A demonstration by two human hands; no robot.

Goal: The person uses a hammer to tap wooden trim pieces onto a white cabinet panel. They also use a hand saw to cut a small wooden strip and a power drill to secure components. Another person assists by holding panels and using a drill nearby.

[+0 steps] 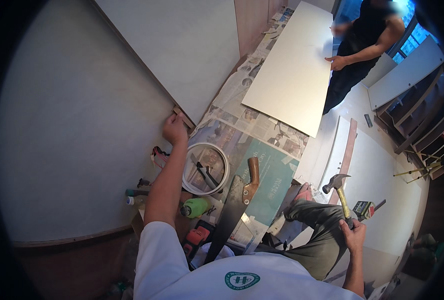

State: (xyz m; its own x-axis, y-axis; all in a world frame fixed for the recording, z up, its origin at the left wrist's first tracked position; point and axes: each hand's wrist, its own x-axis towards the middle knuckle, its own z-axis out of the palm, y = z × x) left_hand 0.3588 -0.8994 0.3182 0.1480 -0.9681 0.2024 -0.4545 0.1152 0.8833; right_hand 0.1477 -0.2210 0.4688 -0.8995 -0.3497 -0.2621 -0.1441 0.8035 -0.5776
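Observation:
My right hand [353,235] is closed round the dark grip of a claw hammer [342,200], its metal head up and its handle yellow. On the left, my raised left hand [175,128] is closed on a small wooden strip [184,117]. The strip lies against the lower corner of a large white panel [182,45] beside the wall. My fingertips are partly hidden, so the exact grip is hard to see. Below that arm, a hand saw [233,212] with a wooden handle rests on the newspaper-covered bench [232,117], next to a white ring-shaped roll [225,167].
A co-worker [362,50] holds the edge of a white board [292,65] lying across the bench. A green bottle [196,207] and a red and black power tool [198,237] stand near my left side. A tape measure [364,209], long strips [344,155] and dark wooden furniture [422,110] are at right.

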